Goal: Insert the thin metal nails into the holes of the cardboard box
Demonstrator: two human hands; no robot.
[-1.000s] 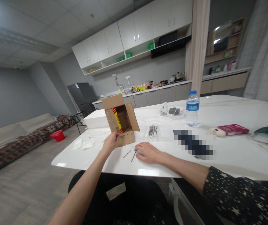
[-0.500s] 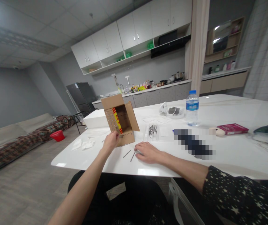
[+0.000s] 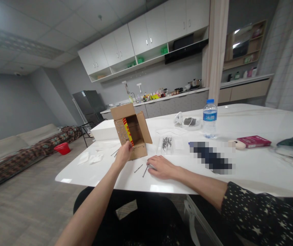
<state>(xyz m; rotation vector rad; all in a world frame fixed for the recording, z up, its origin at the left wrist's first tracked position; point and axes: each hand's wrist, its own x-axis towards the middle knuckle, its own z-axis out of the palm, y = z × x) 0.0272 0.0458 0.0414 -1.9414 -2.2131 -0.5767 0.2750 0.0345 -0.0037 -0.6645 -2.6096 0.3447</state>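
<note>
On a white table (image 3: pixel 238 171) before a kitchen wall, the left hand (image 3: pixel 124 154) seemingly pinches the open cardboard box (image 3: pixel 131 135); the right hand (image 3: pixel 162 166) lies flat, fingers spread, beside loose nails (image 3: pixel 141 168).

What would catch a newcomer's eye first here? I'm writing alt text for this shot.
The open cardboard box lying on its side near the white table's left end, with the left hand at its front edge. Beside it, the right hand rests flat by two loose nails.
</note>
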